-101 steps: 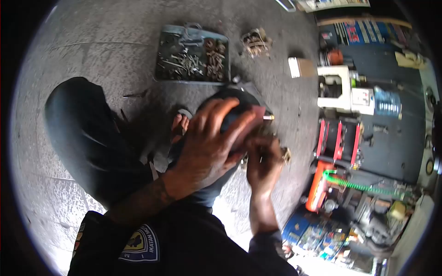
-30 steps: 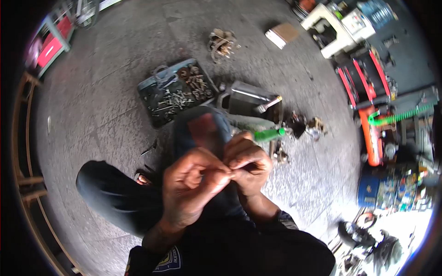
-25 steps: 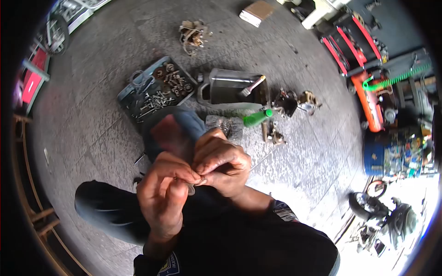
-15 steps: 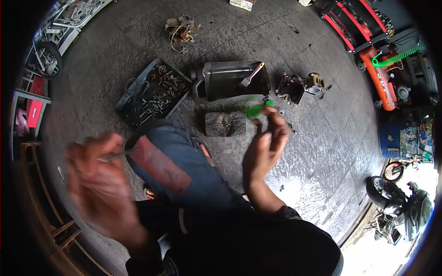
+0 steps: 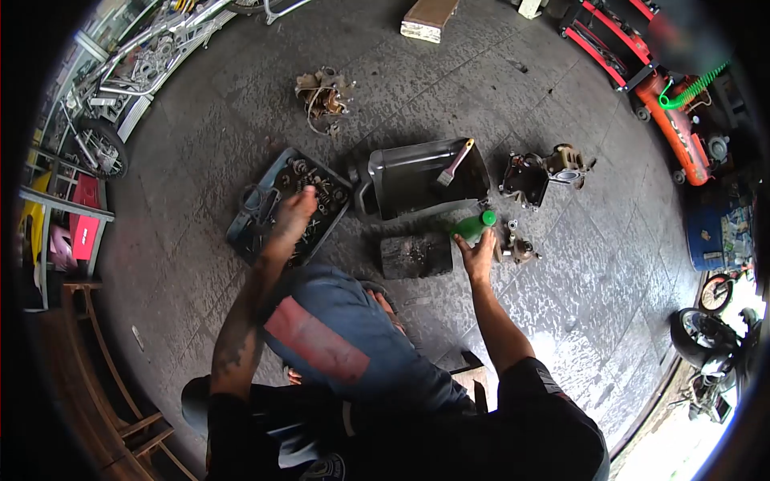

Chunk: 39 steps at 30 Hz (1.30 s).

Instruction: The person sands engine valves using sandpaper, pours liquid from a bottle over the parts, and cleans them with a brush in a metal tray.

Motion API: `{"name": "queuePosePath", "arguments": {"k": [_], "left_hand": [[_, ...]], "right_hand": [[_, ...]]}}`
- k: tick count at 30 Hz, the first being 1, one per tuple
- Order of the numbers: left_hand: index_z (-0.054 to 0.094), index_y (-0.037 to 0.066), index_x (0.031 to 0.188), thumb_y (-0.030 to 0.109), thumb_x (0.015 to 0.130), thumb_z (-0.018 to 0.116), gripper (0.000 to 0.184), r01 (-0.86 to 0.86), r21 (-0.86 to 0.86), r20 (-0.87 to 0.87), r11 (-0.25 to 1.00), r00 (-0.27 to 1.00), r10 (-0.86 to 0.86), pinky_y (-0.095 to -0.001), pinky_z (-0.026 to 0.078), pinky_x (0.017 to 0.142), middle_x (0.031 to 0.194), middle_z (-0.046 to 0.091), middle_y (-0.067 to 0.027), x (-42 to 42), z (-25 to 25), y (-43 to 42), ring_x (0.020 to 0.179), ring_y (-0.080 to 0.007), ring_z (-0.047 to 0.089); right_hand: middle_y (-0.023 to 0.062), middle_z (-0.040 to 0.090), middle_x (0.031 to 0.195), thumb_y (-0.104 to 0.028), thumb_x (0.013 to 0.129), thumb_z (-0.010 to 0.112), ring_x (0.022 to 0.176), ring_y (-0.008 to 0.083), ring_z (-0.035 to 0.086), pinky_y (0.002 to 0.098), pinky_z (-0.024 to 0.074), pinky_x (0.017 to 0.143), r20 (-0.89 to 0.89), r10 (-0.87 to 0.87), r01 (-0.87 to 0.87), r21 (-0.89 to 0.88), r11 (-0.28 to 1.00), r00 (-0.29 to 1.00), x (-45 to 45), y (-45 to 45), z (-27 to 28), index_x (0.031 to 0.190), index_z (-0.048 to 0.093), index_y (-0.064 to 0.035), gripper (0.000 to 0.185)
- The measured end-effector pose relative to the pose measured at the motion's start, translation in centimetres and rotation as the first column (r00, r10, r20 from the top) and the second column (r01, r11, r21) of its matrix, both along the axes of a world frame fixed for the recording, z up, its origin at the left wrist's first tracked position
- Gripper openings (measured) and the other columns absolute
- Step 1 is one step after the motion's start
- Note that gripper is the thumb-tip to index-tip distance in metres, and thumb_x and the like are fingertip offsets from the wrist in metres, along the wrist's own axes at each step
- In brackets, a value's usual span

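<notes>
My right hand (image 5: pixel 479 255) grips a small green bottle (image 5: pixel 470 228) with a green cap, thumb on one side and fingers on the other. The bottle is beside the wooden block (image 5: pixel 417 256). Over on the left, my left hand (image 5: pixel 297 210) reaches across the dark parts tray (image 5: pixel 236 232). Its fingers are blurred and turned away, so whether it holds anything is hidden. Bolts, springs and gears (image 5: pixel 321 192) lie in the tray around that hand.
A cut-open plastic container (image 5: pixel 377 192) with dark liquid holds a paintbrush (image 5: pixel 455 163). Engine castings lie at right (image 5: pixel 525 180) and far back (image 5: pixel 325 100). A smaller metal part (image 5: pixel 523 250) sits right of the bottle. A wooden bench (image 5: pixel 80 321) stands at left.
My left hand has moved from near my knee, where it held a thin grey object, forward to the tray. My right hand has lowered with the green bottle beside the block. The view has shifted.
</notes>
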State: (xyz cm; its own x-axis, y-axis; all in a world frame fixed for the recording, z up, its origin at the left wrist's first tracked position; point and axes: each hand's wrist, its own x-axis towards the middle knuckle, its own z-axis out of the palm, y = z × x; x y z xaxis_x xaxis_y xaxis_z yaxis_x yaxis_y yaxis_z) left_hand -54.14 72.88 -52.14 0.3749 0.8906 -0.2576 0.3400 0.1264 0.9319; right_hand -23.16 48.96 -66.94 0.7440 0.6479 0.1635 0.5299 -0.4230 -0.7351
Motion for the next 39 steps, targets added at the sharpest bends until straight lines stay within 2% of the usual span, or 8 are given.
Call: {"name": "queuePosePath", "arguments": {"k": [2, 5, 8, 14, 15, 22, 37, 39], "left_hand": [[0.054, 0.011, 0.076, 0.043, 0.098, 0.048, 0.039, 0.143, -0.275, 0.078, 0.951, 0.989, -0.126, -0.0210, 0.027, 0.049, 0.060, 0.036, 0.0090, 1.4, -2.8, 0.6, 0.052, -0.0026, 0.032], [0.055, 0.008, 0.079, 0.038, 0.097, 0.045, 0.036, 0.301, -0.258, 0.261, 0.918, 0.937, -0.233, -0.0209, 0.030, 0.057, 0.064, 0.039, 0.0082, 4.7, -3.6, 0.8, 0.059, -0.0036, 0.036], [0.059, 0.004, 0.089, 0.030, 0.097, 0.040, 0.034, 0.421, -0.172, 0.321, 0.891, 0.879, -0.353, -0.0239, 0.035, 0.072, 0.079, 0.050, 0.0032, 7.4, -5.6, 1.6, 0.071, -0.0069, 0.039], [0.060, 0.006, 0.093, 0.029, 0.096, 0.033, 0.036, 0.421, 0.021, 0.361, 0.907, 0.843, -0.399, -0.0300, 0.031, 0.094, 0.092, 0.055, 0.0010, 11.9, -6.7, 0.3, 0.088, -0.0119, 0.042], [0.060, 0.006, 0.093, 0.029, 0.096, 0.033, 0.036, 0.421, 0.015, 0.366, 0.907, 0.842, -0.396, -0.0300, 0.031, 0.094, 0.092, 0.055, 0.0010, 12.2, -7.0, 0.3, 0.088, -0.0119, 0.042], [0.059, 0.006, 0.098, 0.037, 0.095, 0.035, 0.039, 0.393, 0.111, 0.342, 0.913, 0.848, -0.406, -0.0321, 0.029, 0.099, 0.100, 0.058, -0.0019, 13.7, -9.4, 1.0, 0.094, -0.0142, 0.045], [0.062, 0.006, 0.102, 0.037, 0.096, 0.037, 0.041, 0.418, 0.161, 0.374, 0.894, 0.813, -0.447, -0.0329, 0.031, 0.096, 0.104, 0.044, -0.0045, 15.1, -9.5, 0.3, 0.104, -0.0186, 0.041], [0.061, 0.005, 0.101, 0.029, 0.098, 0.043, 0.031, 0.372, 0.265, 0.210, 0.889, 0.878, -0.430, -0.0316, 0.033, 0.095, 0.101, 0.046, -0.0056, 15.1, -9.3, 0.0, 0.103, -0.0183, 0.043]], "right_hand": [[0.0269, 0.051, 0.120, -0.025, 0.073, 0.082, 0.118, 0.0437, 0.045, 0.0480, 0.0380, 0.097, -0.010, 0.011, -0.012, -0.076, 0.997, 1.000, 0.2, 0.7, 0.1, 0.128, 0.043, 0.0014, 0.073], [0.0251, 0.058, 0.108, -0.028, 0.075, 0.082, 0.098, 0.0449, 0.058, 0.0466, 0.0474, 0.082, -0.057, 0.203, -0.197, 0.107, 0.975, 0.977, 0.5, 0.9, 3.7, 0.119, 0.046, 0.0005, 0.064], [0.0228, 0.059, 0.108, -0.028, 0.072, 0.083, 0.100, 0.0422, 0.060, 0.0446, 0.0491, 0.082, -0.002, 0.372, -0.370, 0.109, 0.923, 0.928, 1.4, 2.3, 9.6, 0.126, 0.046, -0.0034, 0.071], [0.0158, 0.064, 0.108, -0.035, 0.067, 0.084, 0.097, 0.0371, 0.065, 0.0464, 0.0527, 0.083, -0.012, 0.565, -0.506, -0.462, 0.728, 0.825, 2.7, 4.9, 19.3, 0.125, 0.052, -0.0147, 0.069], [0.0152, 0.067, 0.108, -0.035, 0.066, 0.085, 0.099, 0.0346, 0.065, 0.0446, 0.0525, 0.084, -0.033, 0.584, -0.484, -0.598, 0.639, 0.811, 2.8, 5.3, 20.1, 0.126, 0.053, -0.0159, 0.071], [0.0117, 0.070, 0.101, -0.034, 0.065, 0.084, 0.096, 0.0308, 0.067, 0.0426, 0.0512, 0.082, -0.001, 0.703, -0.504, -0.697, 0.509, 0.711, 3.5, 7.2, 23.4, 0.122, 0.058, -0.0147, 0.065], [0.0111, 0.069, 0.094, -0.034, 0.064, 0.085, 0.091, 0.0312, 0.067, 0.0427, 0.0506, 0.079, 0.085, 0.669, -0.429, -0.706, 0.563, 0.739, 4.3, 8.7, 24.1, 0.107, 0.062, -0.0127, 0.054], [0.0114, 0.069, 0.093, -0.035, 0.064, 0.085, 0.090, 0.0311, 0.067, 0.0428, 0.0507, 0.078, 0.073, 0.665, -0.441, -0.694, 0.569, 0.744, 4.5, 8.7, 24.0, 0.108, 0.062, -0.0125, 0.054]]}}
